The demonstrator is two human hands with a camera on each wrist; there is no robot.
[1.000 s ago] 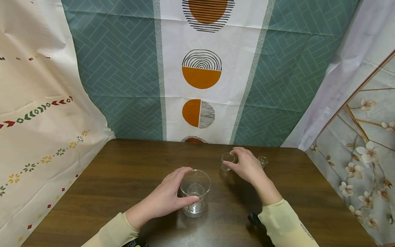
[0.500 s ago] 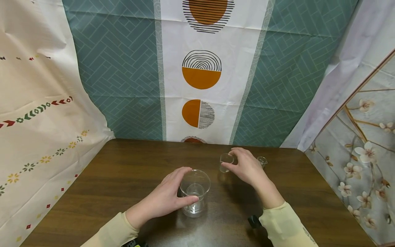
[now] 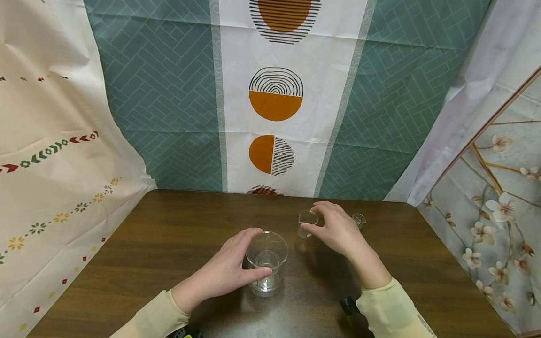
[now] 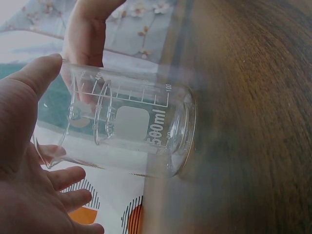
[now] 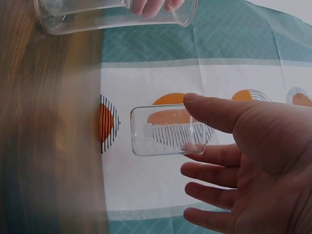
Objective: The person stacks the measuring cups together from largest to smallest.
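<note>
The left hand [image 3: 231, 263] grips the large beaker [image 4: 132, 123] at the rim, thumb opposing fingers. The large beaker stands upright on the surface [image 3: 169, 244]; an inner beaker [image 3: 267, 274] sits within it. The right hand [image 3: 338, 231] pinches the small beaker [image 5: 163, 131] near its rim, raised above the surface. The smallest beaker [image 3: 359, 219] stands beyond the right wrist.

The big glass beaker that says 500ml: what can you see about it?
The big clear glass beaker is round, with white measuring lines, "500ml" and a white patch on its side. It stands upright on the brown wooden table. A smaller clear glass vessel sits inside it. The bare left hand grips its rim.
</note>
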